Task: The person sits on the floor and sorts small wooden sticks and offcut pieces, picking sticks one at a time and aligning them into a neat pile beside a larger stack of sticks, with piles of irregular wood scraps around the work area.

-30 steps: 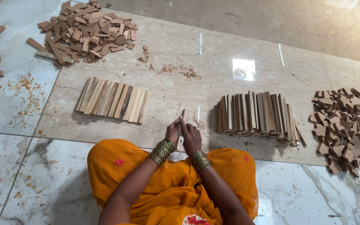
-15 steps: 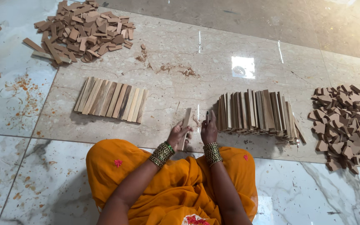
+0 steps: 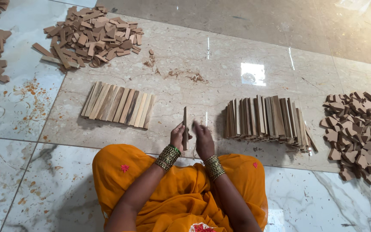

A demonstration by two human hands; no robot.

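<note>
The left hand [image 3: 177, 136] pinches a thin wooden strip [image 3: 185, 128], holding it upright on edge above the marble floor [image 3: 220, 56]. The right hand [image 3: 203, 141] hovers just beside the strip, fingers loosely spread and holding nothing. Left of the strip lies a flat row of wooden slats [image 3: 119, 105]; right of it stands a packed stack of slats [image 3: 266, 118], with a heap of wood offcuts [image 3: 359, 133] beyond.

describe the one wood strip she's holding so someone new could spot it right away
Start at the orange cloth over the person's lap at the bottom centre. Just above it, on the beige marble floor, the left hand holds a thin brown wooden strip beside the right hand. It alone stands upright, apart from the rows on either side.
</note>
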